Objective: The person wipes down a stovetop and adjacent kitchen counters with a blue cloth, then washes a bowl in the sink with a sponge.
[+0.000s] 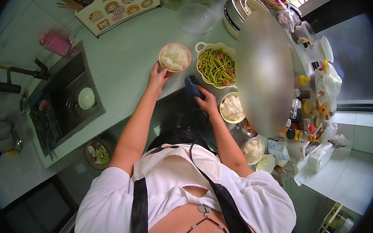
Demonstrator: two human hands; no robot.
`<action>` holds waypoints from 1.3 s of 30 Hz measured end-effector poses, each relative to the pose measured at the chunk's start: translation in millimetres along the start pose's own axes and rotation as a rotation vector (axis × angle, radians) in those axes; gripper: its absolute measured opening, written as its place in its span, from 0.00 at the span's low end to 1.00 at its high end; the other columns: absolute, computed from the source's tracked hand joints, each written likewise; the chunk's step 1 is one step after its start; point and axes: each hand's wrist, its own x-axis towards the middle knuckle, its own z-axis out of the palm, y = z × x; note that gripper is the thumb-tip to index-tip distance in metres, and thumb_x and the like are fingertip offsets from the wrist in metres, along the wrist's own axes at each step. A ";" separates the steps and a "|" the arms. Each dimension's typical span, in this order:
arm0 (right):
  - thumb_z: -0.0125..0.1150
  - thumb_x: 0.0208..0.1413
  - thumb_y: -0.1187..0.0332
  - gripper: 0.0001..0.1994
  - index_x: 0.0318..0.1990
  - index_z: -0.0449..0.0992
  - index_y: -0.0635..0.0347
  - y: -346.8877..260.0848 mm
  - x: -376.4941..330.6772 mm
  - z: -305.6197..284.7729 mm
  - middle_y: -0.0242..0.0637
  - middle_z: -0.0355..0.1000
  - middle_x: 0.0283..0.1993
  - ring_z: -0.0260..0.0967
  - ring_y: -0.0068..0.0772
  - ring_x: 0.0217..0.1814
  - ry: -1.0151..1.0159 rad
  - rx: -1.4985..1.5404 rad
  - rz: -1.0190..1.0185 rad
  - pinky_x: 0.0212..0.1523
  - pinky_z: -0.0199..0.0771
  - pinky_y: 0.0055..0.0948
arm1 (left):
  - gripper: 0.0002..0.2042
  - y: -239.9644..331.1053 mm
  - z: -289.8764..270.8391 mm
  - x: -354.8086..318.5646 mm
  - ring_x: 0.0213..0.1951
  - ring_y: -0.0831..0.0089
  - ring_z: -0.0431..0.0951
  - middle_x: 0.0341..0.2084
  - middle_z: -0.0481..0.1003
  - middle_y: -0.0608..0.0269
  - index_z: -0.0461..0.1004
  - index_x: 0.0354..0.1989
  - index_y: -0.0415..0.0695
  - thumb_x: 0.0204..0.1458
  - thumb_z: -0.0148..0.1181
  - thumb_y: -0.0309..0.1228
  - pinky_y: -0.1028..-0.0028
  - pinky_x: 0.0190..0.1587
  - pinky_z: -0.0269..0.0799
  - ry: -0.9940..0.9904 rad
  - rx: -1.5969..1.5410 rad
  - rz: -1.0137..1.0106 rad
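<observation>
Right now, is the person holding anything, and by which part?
The left hand grips the near rim of a bowl of rice. The right hand rests on a dark blue cloth; a real grip cannot be told.

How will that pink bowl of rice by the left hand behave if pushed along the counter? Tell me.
The pink bowl of rice is piled nearly to the rim, so it is probably fairly heavy and steady. It likely slides on the smooth counter rather than tips. The left hand grips its near rim.

Bare pale bench (123, 55) lies open in the upper middle; the steel sink (61, 101) bounds it left, the white two-handled dish of green beans (216, 65) crowds the right.
</observation>
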 end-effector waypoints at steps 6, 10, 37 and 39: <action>0.59 0.41 0.74 0.26 0.54 0.68 0.54 17.8 7.6 0.1 0.43 0.69 0.51 0.67 0.31 0.53 -0.044 0.034 -0.018 0.53 0.62 0.24 | 0.22 2.7 15.5 25.0 0.42 0.66 0.74 0.45 0.68 0.54 0.51 0.60 0.44 0.57 0.44 0.25 0.67 0.47 0.73 -0.030 0.044 0.002; 0.60 0.41 0.73 0.26 0.53 0.68 0.55 13.7 7.6 6.0 0.43 0.70 0.50 0.67 0.31 0.52 -0.055 0.144 0.009 0.52 0.63 0.24 | 0.22 8.2 12.8 27.4 0.40 0.67 0.75 0.43 0.69 0.54 0.52 0.60 0.43 0.57 0.45 0.25 0.67 0.46 0.73 -0.024 0.039 -0.026; 0.51 0.55 0.72 0.10 0.43 0.75 0.59 -92.5 90.7 128.4 0.28 0.73 0.28 0.67 0.15 0.25 -0.130 0.298 0.098 0.23 0.67 0.17 | 0.10 75.8 -139.6 -32.1 0.36 0.76 0.74 0.37 0.73 0.63 0.70 0.44 0.42 0.57 0.46 0.29 0.79 0.38 0.71 0.209 0.090 0.106; 0.50 0.55 0.72 0.10 0.42 0.75 0.58 -87.4 99.0 120.1 0.28 0.73 0.28 0.67 0.16 0.25 -0.131 0.270 0.045 0.22 0.67 0.17 | 0.10 77.7 -134.0 -27.5 0.36 0.77 0.74 0.36 0.73 0.64 0.71 0.44 0.42 0.57 0.46 0.29 0.79 0.38 0.71 0.188 0.089 0.151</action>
